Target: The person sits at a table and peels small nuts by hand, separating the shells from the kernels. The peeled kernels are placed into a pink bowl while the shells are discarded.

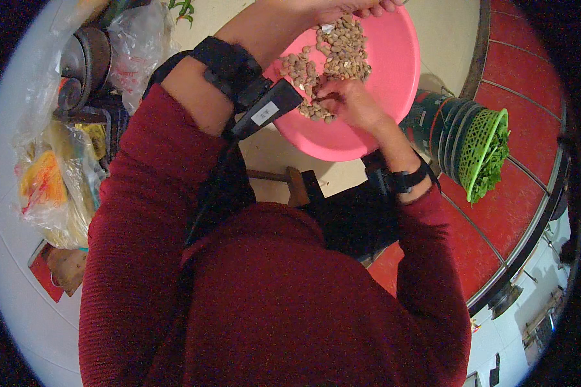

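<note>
A round pink plastic basin (392,63) lies before me, with a heap of what look like peanuts in their shells (341,48) and smaller piles of them nearer to me. My right hand (351,101) is down among the nearer nuts, its fingers bent. Whether anything is between those fingertips is hidden. At the top edge of the view, my left hand (353,7) is partly cut off. It reaches over the far part of the basin with its fingers curled, and its palm is out of sight. Both forearms wear black straps with devices.
Right of the basin stand nested dark green buckets (428,130), topped by a light green mesh basket (481,140) of leafy greens. Red floor tiles (518,96) lie beyond. Plastic bags (140,48), a dark pot (97,63) and green chili peppers (184,10) are at the left.
</note>
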The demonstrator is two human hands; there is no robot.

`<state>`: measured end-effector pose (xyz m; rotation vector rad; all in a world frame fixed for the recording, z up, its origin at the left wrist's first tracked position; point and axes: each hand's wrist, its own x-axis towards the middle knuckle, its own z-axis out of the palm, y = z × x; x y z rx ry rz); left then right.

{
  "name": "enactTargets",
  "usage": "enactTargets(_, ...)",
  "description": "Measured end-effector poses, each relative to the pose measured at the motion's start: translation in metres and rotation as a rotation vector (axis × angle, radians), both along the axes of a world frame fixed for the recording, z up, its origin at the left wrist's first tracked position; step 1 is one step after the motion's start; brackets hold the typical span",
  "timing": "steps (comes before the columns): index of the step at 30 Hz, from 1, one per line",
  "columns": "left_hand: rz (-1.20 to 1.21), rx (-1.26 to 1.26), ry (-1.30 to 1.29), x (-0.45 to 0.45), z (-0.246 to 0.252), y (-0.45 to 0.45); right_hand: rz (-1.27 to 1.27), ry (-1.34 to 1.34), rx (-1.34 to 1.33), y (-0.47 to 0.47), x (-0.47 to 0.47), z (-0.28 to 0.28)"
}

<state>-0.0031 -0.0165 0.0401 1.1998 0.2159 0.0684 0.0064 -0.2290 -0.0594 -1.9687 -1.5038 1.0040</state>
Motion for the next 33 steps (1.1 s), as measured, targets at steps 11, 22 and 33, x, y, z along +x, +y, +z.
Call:
enactTargets(11, -0.002, 0.151, 0.051, -0.004, 0.009, 0.012, -0.405, 0.548, -0.159, 0.006, 0.006, 0.034)
enactTargets(22, -0.301, 0.260, 0.192, -0.008, -0.002, 0.000, -0.673, 0.880, 0.368, 0.009, 0.044, 0.085)
enactTargets(33, -0.363, -0.266, 0.127, -0.007, -0.016, -0.019, -0.822, 0.696, 0.534, 0.004, 0.052, 0.094)
